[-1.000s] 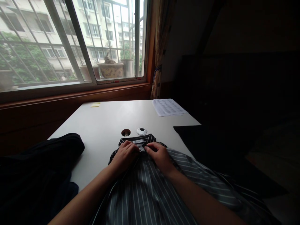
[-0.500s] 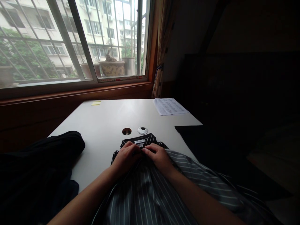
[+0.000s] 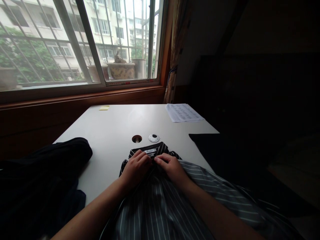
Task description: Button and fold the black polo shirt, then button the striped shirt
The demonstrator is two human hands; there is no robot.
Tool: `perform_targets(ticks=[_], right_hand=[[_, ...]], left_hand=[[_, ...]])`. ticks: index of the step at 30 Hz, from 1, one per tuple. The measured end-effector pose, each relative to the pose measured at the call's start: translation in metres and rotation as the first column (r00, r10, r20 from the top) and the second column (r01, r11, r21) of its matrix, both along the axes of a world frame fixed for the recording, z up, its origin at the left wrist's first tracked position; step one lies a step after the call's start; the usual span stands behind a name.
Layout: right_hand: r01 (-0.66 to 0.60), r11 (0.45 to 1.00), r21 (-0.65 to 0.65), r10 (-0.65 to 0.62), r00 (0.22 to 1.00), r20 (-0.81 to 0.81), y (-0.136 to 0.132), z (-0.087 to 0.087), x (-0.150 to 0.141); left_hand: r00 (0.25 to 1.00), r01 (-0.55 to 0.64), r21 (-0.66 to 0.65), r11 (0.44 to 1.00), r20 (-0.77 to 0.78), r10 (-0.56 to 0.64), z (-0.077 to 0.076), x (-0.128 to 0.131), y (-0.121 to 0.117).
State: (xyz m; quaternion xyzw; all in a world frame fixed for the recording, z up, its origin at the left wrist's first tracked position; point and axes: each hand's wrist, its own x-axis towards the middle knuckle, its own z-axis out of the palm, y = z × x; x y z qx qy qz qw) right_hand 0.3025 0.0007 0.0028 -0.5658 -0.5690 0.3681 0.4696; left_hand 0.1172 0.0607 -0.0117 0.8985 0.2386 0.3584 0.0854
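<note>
A dark shirt (image 3: 155,206) with pale stripes lies over the near part of the white table, its collar end pointing away from me. Inside the collar (image 3: 147,147) a light label shows. My left hand (image 3: 137,166) is closed on the shirt front just below the collar, fingers curled down into the cloth. Beside it, my right hand (image 3: 170,166) pinches the same spot between thumb and forefinger. The two hands' fingertips almost meet there. Whatever small part of the shirt sits between them is hidden.
Dark clothing (image 3: 50,180) is heaped at the table's left edge. Printed sheets (image 3: 183,112) and a yellow sticky note (image 3: 104,108) lie toward the back of the white table (image 3: 120,120). A round hole (image 3: 136,138) and a white round cover (image 3: 153,138) are beyond the collar. Dark cloth (image 3: 212,150) covers the right edge.
The view has shifted slightly, so the table and window sit a little differently. Both hands stay at the shirt's collar front, with hardly any finger movement.
</note>
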Motion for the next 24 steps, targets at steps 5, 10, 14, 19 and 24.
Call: perform_targets(ticks=[5, 10, 14, 19, 24], right_hand=[[-0.023, 1.000, 0.003, 0.023, 1.000, 0.005, 0.0000, 0.0012, 0.0008], [-0.062, 0.996, -0.063, 0.059, 0.997, -0.040, 0.0004, 0.0029, 0.0037], [-0.101, 0.990, -0.095, 0.094, 0.993, -0.073, 0.0013, 0.0033, 0.0046], [-0.121, 0.988, -0.095, 0.115, 0.991, -0.065, 0.0024, 0.0016, 0.0044], [-0.118, 0.992, -0.034, 0.119, 0.992, 0.029, 0.0023, -0.0008, 0.0060]], left_hand=[[0.999, -0.028, 0.020, 0.999, -0.018, 0.029, 0.0011, -0.0006, -0.0010], [0.997, -0.079, -0.051, 0.996, 0.011, 0.079, -0.0002, -0.0005, -0.0025], [0.994, -0.102, -0.098, 0.990, 0.031, 0.106, -0.0018, 0.0001, -0.0032], [0.997, -0.071, -0.071, 0.995, -0.003, 0.071, -0.0008, 0.0001, -0.0035], [0.998, -0.055, -0.040, 0.998, -0.018, 0.055, -0.0009, -0.0001, -0.0018]])
